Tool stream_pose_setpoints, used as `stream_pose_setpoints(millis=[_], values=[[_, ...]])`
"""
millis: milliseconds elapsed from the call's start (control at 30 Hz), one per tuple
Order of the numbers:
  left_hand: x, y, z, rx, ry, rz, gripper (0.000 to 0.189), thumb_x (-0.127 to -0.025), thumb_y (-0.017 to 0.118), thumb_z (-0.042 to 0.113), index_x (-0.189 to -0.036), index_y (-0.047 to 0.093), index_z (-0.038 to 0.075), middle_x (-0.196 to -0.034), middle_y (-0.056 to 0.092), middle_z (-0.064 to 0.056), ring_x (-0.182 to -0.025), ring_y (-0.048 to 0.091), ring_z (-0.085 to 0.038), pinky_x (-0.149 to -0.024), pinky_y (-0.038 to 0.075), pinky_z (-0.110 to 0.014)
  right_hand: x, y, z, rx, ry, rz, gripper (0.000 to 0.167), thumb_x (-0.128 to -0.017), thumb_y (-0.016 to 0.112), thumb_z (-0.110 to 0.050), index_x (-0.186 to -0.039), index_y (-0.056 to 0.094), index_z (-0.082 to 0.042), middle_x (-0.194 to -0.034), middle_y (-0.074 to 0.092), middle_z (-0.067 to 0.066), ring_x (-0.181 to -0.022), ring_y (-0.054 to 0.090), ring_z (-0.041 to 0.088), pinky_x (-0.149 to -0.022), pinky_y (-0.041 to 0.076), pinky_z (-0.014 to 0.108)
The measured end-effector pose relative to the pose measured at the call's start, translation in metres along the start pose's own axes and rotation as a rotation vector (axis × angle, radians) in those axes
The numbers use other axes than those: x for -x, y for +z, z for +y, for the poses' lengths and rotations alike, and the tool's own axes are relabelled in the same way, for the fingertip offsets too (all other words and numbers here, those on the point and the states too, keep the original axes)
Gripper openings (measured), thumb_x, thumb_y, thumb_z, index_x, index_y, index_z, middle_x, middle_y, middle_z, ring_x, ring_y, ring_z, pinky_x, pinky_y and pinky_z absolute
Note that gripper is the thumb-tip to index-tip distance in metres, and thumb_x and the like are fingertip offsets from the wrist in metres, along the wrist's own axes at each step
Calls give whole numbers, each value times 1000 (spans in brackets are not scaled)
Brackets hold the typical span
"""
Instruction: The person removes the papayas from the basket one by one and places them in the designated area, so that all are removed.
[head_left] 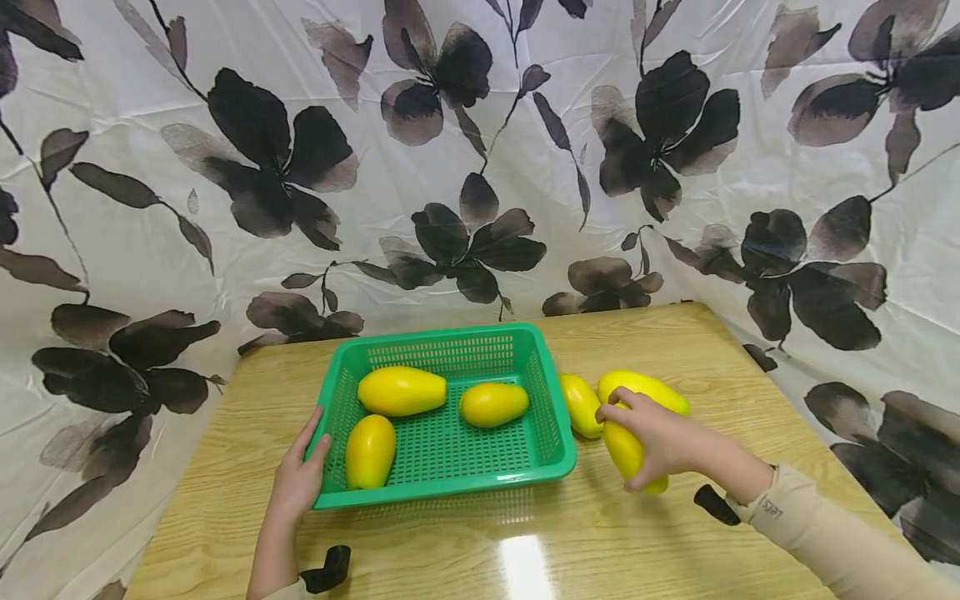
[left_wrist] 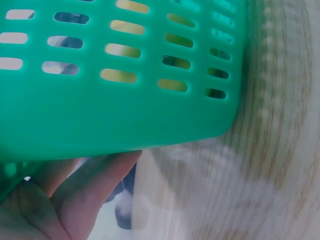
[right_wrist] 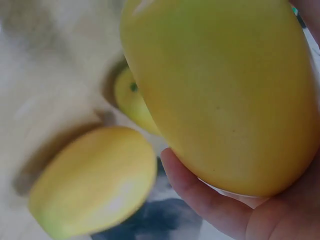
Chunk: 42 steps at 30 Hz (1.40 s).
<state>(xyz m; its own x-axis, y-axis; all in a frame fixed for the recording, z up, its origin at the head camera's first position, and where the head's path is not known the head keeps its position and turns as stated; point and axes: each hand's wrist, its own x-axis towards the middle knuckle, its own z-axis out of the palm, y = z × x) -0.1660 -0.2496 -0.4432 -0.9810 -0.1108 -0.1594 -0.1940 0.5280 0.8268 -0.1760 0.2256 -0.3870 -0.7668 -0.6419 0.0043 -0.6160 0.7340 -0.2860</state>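
My left hand [head_left: 297, 477] grips the left rim of a green plastic basket [head_left: 442, 334] with perforated walls. Inside the basket lie three yellow papayas: a long one [head_left: 401, 392] at the back left, a smaller one [head_left: 493, 405] at the right and another [head_left: 371, 454] at the front left. To the right of the basket, my right hand [head_left: 667, 435] holds a papaya [right_wrist: 225, 100], thumb and fingers spread around its sides. Behind that hand are two more papayas, one [head_left: 580, 407] beside the basket wall and one [head_left: 651, 390] farther right.
A light wooden table [head_left: 600, 533] bears the basket and the fruit. Behind it and along its sides hangs a white cloth [head_left: 555, 275] printed with dark flowers. A black strap end [head_left: 716, 505] sticks out at the right wrist.
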Motion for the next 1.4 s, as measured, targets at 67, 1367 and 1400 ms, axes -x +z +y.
stream_pose_setpoints(millis=[67, 1367, 1400], values=[[0, 0, 0, 1, 1, 0, 53, -99, 28, 40, -147, 7, 33, -152, 4, -16, -133, 4, -46, -99, 11, -67, 0, 7, 1, -11, -9, -7, 73, -47, 87, -30, -110, 52, -14, -109, 42, 4, -92, 46, 19, -77, 45, 38], [3, 0, 4, 25, 10, 12, 52, -100, 30, 38, -147, 9, 32, -152, 6, -14, -134, 4, -44, -100, 11, -66, -12, 67, 9, -79, -38, -108, 80, -51, 86, -35, -118, 50, -9, -107, 40, 1, -91, 45, 14, -82, 46, 35], [3, 0, 4, 26, 9, 10, 52, -100, 30, 38, -147, 9, 32, -152, 5, -14, -134, 4, -44, -99, 11, -66, -12, 67, 9, -75, -37, -110, 82, -51, 86, -36, -119, 50, -7, -108, 41, 2, -92, 45, 15, -82, 46, 36]])
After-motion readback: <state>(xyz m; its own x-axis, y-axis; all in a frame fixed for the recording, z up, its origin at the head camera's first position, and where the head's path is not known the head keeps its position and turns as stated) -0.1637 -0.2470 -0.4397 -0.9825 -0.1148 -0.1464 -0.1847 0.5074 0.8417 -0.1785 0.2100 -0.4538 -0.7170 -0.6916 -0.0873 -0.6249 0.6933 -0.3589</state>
